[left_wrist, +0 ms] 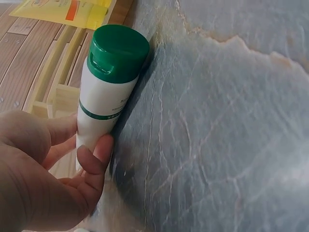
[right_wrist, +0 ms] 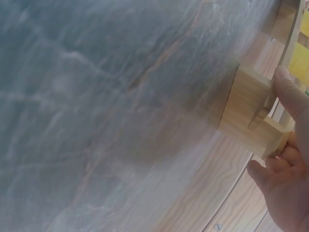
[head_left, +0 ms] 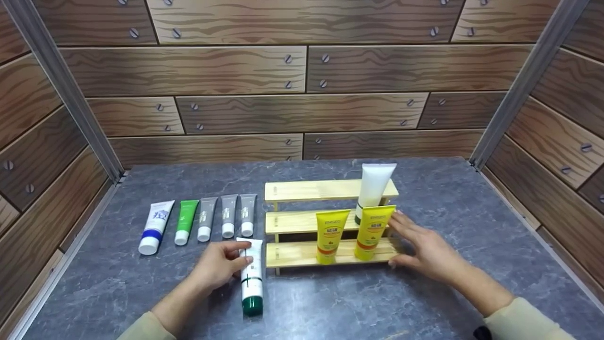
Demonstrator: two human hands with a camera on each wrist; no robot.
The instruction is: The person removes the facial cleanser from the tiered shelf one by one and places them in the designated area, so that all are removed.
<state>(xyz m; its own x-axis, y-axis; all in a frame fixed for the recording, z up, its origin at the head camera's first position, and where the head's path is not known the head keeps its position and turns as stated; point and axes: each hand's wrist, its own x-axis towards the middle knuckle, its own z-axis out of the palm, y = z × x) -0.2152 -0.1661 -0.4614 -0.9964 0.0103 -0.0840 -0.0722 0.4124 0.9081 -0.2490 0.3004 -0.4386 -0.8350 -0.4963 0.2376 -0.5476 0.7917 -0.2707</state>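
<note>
White green-capped tube (head_left: 252, 276) sits at the lower centre of the head frame, just left of the wooden rack (head_left: 295, 255), its cap end pointing to the bottom edge. I judge it light, with a soft wall that would dent under a hard squeeze, and little risk of breaking. The smooth plastic may be a bit slippery. The green cap (left_wrist: 119, 53) looks stiff, so the rounder body near it should give a steadier hold than the thin flat end, which would likely bend or swivel.

The tube lies between the digits of the left hand (head_left: 218, 265), pinched from both sides. That grip falls towards the flat end, so the cap and the lower body stick out free, as the left wrist view shows too. Whether the tube's underside touches the grey tabletop (head_left: 325, 307) I cannot tell.

The right hand (head_left: 432, 255), right of centre, grips the rack's end, its thumb well apart from the other fingers and the wood between them. Two yellow tubes (head_left: 332, 238) stand on the lowest step, and a white tube (head_left: 375, 189) stands behind the right one. At centre left, a blue-banded tube (head_left: 156, 226), a green tube (head_left: 187, 219) and three grey tubes (head_left: 228, 215) lie side by side.
</note>
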